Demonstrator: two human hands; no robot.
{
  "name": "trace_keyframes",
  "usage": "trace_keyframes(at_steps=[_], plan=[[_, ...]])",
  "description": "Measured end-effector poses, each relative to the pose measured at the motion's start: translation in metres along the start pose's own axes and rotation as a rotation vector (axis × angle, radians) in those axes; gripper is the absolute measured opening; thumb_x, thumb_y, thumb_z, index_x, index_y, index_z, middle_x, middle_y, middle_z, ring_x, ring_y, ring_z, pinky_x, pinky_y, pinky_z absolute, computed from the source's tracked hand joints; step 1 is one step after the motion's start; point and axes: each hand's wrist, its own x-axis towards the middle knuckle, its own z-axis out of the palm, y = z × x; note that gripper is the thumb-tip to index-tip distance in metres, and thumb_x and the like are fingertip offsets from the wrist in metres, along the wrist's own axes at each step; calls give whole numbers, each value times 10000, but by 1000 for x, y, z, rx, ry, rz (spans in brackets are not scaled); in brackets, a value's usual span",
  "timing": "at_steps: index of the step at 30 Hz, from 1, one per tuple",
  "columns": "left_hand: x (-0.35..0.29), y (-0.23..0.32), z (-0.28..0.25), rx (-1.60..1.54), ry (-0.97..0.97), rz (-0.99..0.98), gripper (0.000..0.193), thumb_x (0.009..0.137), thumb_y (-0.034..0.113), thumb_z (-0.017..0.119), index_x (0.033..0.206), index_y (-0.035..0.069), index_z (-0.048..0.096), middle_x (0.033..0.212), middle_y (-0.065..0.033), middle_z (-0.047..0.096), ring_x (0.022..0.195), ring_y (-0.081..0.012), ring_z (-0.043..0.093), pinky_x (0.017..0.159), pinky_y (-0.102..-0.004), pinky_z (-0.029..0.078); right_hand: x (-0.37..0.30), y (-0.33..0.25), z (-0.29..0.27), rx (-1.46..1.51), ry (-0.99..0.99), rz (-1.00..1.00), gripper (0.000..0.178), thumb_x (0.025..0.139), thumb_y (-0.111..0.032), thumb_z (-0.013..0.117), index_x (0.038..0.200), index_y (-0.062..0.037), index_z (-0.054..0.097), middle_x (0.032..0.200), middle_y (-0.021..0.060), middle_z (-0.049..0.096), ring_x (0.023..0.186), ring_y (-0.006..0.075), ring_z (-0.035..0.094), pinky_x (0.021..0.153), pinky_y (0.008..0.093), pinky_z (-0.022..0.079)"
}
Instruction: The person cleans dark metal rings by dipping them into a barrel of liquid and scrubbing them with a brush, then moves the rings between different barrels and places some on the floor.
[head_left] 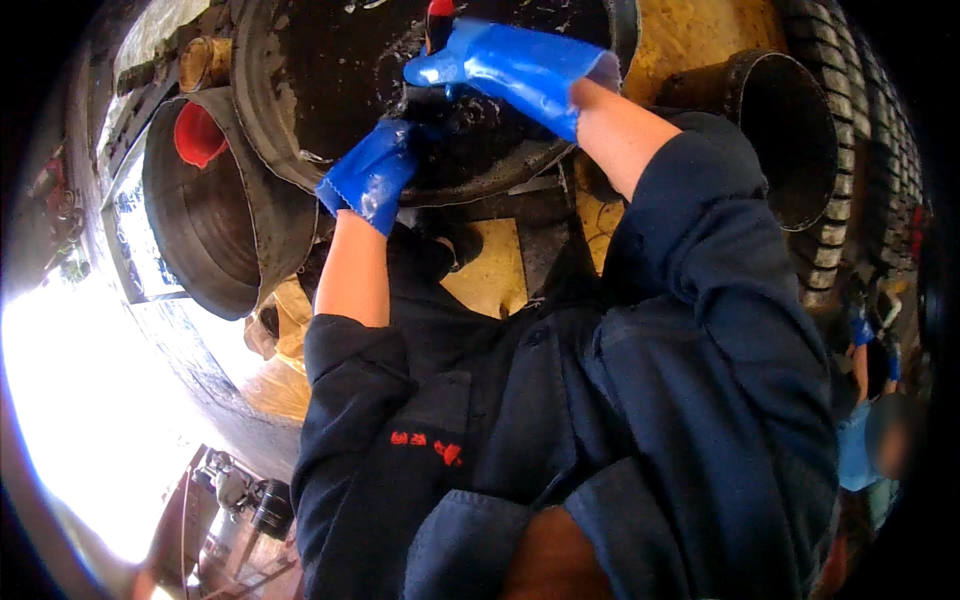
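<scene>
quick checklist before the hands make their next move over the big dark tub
1. Both hands gloved: ok; left hand and right hand wear blue gloves.
2. Forearms covered: not ok; bare forearms show between gloves and sleeves.
3. Dark sleeves clear of the big dark tub: ok; they end short of it.
4. Right hand's grip on the red-and-black handle: cannot tell; it shows beside the glove, finger closure hidden.
5. Left hand's grip: cannot tell; its fingertips are lost against the dark.
6. Red container out of the tub: ok; it is in the dark vessel to the left.
</scene>
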Motion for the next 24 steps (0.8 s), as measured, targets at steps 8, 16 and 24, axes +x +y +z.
trace_keyframes(at_steps=[8, 16, 24], plan=[[0, 2, -2, -6, 27, -14, 413, 967, 166, 678, 1352, 23, 636, 1184, -90, 736, 1025, -180, 672, 932, -321, 520, -6, 28, -6, -207, 212, 92, 467, 886, -416, 716, 1167, -44, 739, 1081, 227, 735, 1004, 359, 697, 907, 405, 523], [6, 5, 4, 0, 93, -38, 420, 964, 193, 691, 1347, 28, 642, 1178, -81, 739, 999, -169, 676, 912, -317, 525, -41, -18, -36, 71, -17, 71, 363, 904, -371, 699, 1023, -36, 770, 916, 170, 730, 840, 281, 657, 804, 392, 498], [8, 6, 12, -92, -50, -94, 374, 1013, 270, 607, 1292, 34, 687, 1130, -66, 740, 985, -158, 647, 918, -308, 501, -31, -9, -60, 162, 342, 121, 429, 884, -461, 736, 1040, -63, 773, 923, 136, 742, 821, 278, 673, 770, 387, 527]])
